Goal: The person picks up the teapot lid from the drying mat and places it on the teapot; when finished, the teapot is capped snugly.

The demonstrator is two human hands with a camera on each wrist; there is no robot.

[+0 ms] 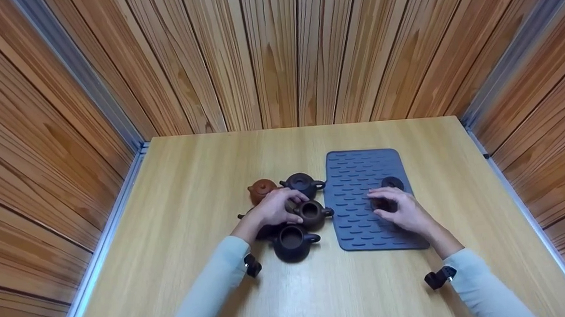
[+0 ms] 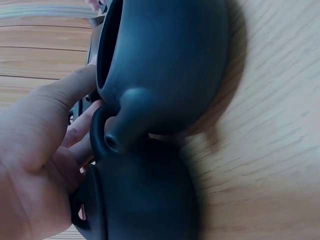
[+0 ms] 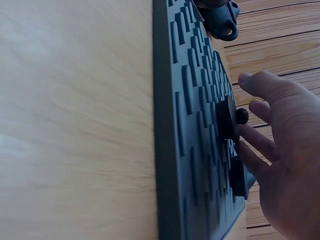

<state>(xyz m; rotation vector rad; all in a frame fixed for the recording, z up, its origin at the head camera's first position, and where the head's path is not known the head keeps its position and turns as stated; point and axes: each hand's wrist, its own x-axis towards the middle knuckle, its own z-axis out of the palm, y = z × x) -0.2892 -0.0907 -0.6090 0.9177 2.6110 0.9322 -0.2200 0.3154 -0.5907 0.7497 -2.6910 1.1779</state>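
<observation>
My left hand [image 1: 278,208] holds a small brown teapot [image 1: 315,222] at its spout side, thumb and fingers on either side. That teapot's top is uncovered. In the left wrist view, a black lidless teapot [image 2: 170,60] and a dark lidded teapot [image 2: 145,190] stand beside the palm. Over the grey mat [image 1: 359,241], my right hand [image 1: 406,212] has its fingers spread around a dark round lid [image 3: 227,120] with a ball knob [image 3: 242,116]. Its fingertips are right at the lid's edge. A second dark lid [image 1: 392,182] lies just beyond on the mat.
Behind the left hand sit a reddish-brown teapot [image 1: 261,188] and another dark teapot [image 1: 302,184], packed close to the others. The wooden table [image 1: 192,182] is bounded by plank walls [image 1: 277,57] at the back and sides.
</observation>
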